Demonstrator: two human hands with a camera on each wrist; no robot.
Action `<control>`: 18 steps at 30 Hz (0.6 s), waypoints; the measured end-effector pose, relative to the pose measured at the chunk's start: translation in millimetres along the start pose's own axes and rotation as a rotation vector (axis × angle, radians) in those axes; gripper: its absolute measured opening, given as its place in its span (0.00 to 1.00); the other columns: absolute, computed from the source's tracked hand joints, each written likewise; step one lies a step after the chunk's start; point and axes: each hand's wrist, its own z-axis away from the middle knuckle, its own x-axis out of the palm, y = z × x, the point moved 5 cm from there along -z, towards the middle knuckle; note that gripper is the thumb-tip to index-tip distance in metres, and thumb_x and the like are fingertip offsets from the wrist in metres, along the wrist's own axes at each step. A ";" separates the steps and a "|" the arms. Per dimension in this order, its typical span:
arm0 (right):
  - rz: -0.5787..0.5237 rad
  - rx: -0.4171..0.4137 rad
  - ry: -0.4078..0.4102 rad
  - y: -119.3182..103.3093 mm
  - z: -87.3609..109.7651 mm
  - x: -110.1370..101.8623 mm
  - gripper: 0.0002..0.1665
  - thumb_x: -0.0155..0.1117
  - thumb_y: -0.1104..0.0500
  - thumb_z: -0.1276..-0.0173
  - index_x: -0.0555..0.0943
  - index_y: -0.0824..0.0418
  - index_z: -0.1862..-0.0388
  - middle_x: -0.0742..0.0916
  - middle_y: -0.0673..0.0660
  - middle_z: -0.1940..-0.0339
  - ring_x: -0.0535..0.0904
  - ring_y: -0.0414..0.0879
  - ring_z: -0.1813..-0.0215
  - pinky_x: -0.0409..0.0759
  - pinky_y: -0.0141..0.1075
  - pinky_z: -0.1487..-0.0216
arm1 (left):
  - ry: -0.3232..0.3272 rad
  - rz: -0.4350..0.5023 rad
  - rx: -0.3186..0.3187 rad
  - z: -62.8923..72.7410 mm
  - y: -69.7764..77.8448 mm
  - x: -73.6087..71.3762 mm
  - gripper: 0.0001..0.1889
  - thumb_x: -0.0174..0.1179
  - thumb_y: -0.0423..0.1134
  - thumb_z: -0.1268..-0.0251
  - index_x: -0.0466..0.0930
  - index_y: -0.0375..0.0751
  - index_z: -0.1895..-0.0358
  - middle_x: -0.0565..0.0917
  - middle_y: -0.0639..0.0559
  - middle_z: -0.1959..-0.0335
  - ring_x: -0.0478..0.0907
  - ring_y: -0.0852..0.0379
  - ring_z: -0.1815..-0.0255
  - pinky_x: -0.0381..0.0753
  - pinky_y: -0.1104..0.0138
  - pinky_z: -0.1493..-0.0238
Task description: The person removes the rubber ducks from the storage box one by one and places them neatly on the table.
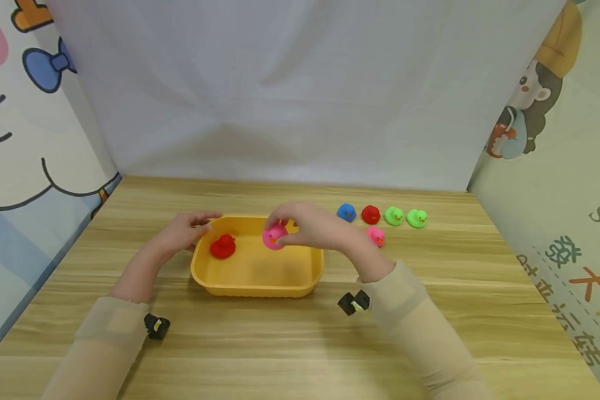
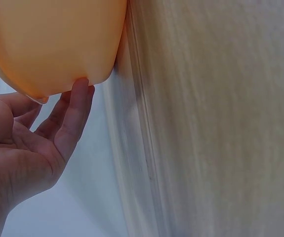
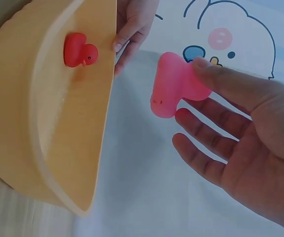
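A yellow-orange plastic basin (image 1: 260,286) stands on the table, with a red rubber duck (image 1: 223,246) inside at its left end. Over the basin, my right hand (image 1: 307,226) pinches a pink rubber duck (image 3: 169,86) between thumb and fingers. My left hand (image 1: 181,232) is at the basin's left end; in the left wrist view its fingertips (image 2: 78,89) touch the outer wall, fingers fairly straight. Right of the basin sit a blue duck (image 1: 346,212), another red duck (image 1: 370,214), two green ducks (image 1: 393,215) and a second pink duck (image 1: 376,236), partly hidden by my right forearm.
The wooden table (image 1: 260,350) extends in front of the basin and to both sides. A pale cloth (image 1: 290,111) hangs behind it. Printed panels with cartoon figures stand at the left and right.
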 end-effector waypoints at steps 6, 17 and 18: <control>-0.040 0.051 0.039 8.4 16.7 -16.5 0.16 0.68 0.55 0.39 0.80 0.54 0.52 0.82 0.45 0.55 0.75 0.39 0.53 0.76 0.37 0.47 | 0.004 0.000 -0.006 0.0 -0.3 0.1 0.23 0.43 0.37 0.25 0.62 0.44 0.30 0.65 0.33 0.34 0.70 0.39 0.41 0.84 0.57 0.57; 0.001 0.116 0.104 24.6 44.3 -37.7 0.16 0.70 0.58 0.41 0.82 0.56 0.53 0.84 0.46 0.57 0.76 0.41 0.54 0.77 0.39 0.50 | 0.006 0.009 -0.013 2.1 1.7 0.1 0.23 0.43 0.37 0.25 0.61 0.43 0.29 0.67 0.33 0.35 0.73 0.40 0.44 0.84 0.57 0.58; 0.010 0.116 0.108 25.6 46.5 -39.2 0.16 0.70 0.58 0.41 0.82 0.56 0.53 0.84 0.46 0.57 0.76 0.41 0.54 0.77 0.38 0.51 | 0.005 0.011 -0.013 2.5 2.5 0.3 0.23 0.43 0.37 0.25 0.61 0.43 0.29 0.67 0.32 0.35 0.73 0.40 0.45 0.84 0.57 0.58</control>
